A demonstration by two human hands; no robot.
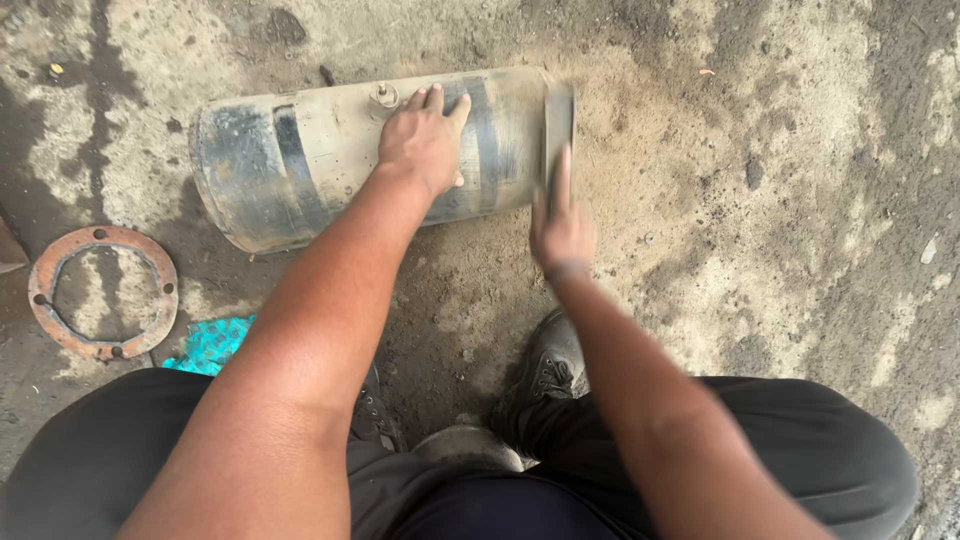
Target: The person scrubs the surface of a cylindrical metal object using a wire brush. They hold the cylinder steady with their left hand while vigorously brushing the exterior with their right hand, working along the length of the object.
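On the ground: a dusty grey cylindrical tank [300, 165] is lying on its side on the dirt floor [780, 200], just ahead of the person's feet.
Left hand: the left hand [422, 140] is lying flat on top of the tank, fingers spread and released, pressing beside a small metal fitting [385, 96]; it is gripping nothing.
Right hand: the right hand [560, 230] is clenching a flat, blade-like tool [558, 125] that is standing against the tank's right end; hand and tool are blurring, so the exact grip is hard to read.
Progress: dark bands are showing through the pale dust along the tank, while much of the shell is wearing a pale crust; by my judgement the cleaning is partway along, with much of the surface left.
Nearby: a rusty ring-shaped flange [100, 290] is lying well apart to the left, with a scrap of teal material [212, 343] near the person's knee.
Feet: a dark laced boot [548, 365] is resting between the knees.
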